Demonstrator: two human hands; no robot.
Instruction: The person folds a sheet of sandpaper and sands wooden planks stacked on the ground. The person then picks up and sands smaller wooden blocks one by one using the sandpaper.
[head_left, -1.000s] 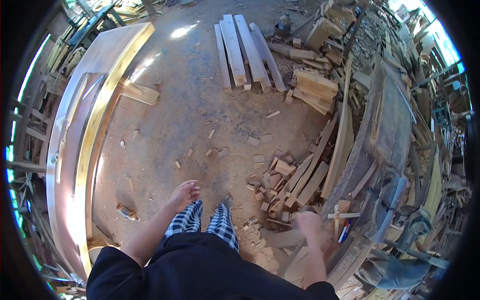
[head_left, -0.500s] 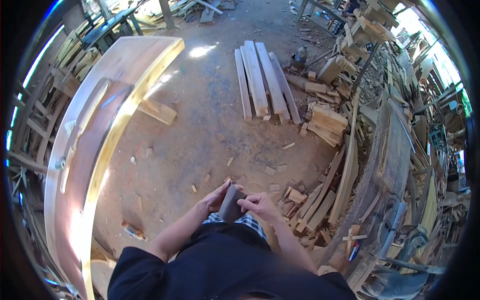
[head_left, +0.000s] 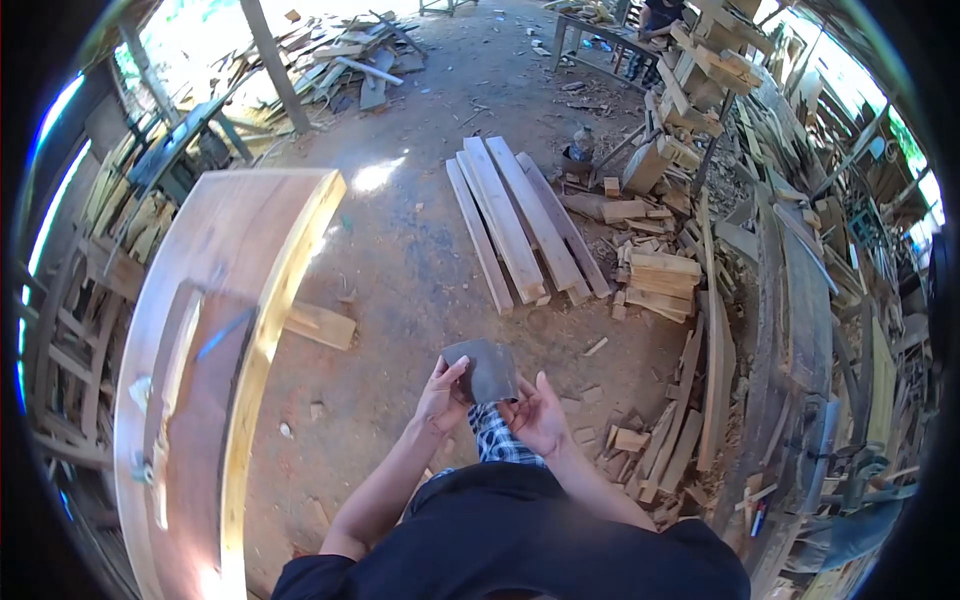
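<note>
A dark grey-brown sheet of sandpaper (head_left: 485,370), slightly curved, is held in front of my body. My left hand (head_left: 443,398) is closed on its left edge, with the thumb on top and the other fingers partly hidden. At the sheet's lower right corner is my right hand (head_left: 540,418), palm turned up. Its thumb stands apart from the fingers, and the fingertips touch or lie just under the corner. Left of me is a large thick wooden board (head_left: 240,225) with a long strip of wood (head_left: 176,375) lying on it.
Several squared timbers (head_left: 515,215) lie on the dirt floor ahead. Stacked offcuts (head_left: 660,280) and long boards (head_left: 712,350) line the right side. A scrap wood pile (head_left: 340,55) is at the far left. Another person (head_left: 662,18) is at the far right by a bench (head_left: 600,35).
The view has tilted up and shifted. The sandpaper has moved forward and turned its broad face up. My right hand has opened from its pinch on the sheet; my left hand still grips it.
</note>
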